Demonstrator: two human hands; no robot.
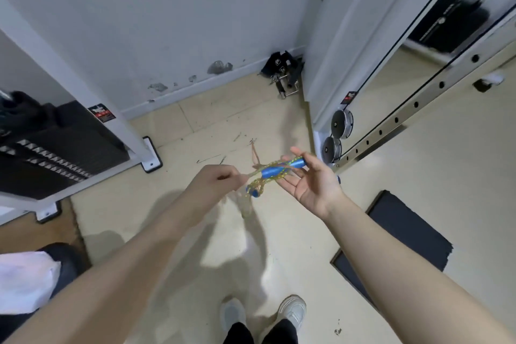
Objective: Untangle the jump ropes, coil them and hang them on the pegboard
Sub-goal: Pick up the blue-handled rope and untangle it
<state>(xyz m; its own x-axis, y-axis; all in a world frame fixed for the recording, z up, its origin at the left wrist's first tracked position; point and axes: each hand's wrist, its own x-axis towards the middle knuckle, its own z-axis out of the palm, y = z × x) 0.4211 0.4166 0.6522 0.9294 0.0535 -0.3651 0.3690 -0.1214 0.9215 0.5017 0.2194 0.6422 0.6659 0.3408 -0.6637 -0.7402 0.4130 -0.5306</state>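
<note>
A jump rope with blue handles [280, 169] and a clear, speckled yellow cord [255, 183] is held in front of me above the floor. My right hand [310, 180] lies palm up, one blue handle resting across its fingers with the thumb near the handle's far end. A second blue handle end [252, 193] hangs below in the tangle of cord. My left hand [216, 180] pinches a strand of the cord and holds it out to the left. No pegboard is in view.
A weight stack machine [50, 153] with a white frame stands at left. A cable machine post with pulleys [339, 131] and a holed rail stands at right. Black attachments [284, 72] lie in the corner. A dark mat [399, 234] lies at right. My shoes [265, 313] are below.
</note>
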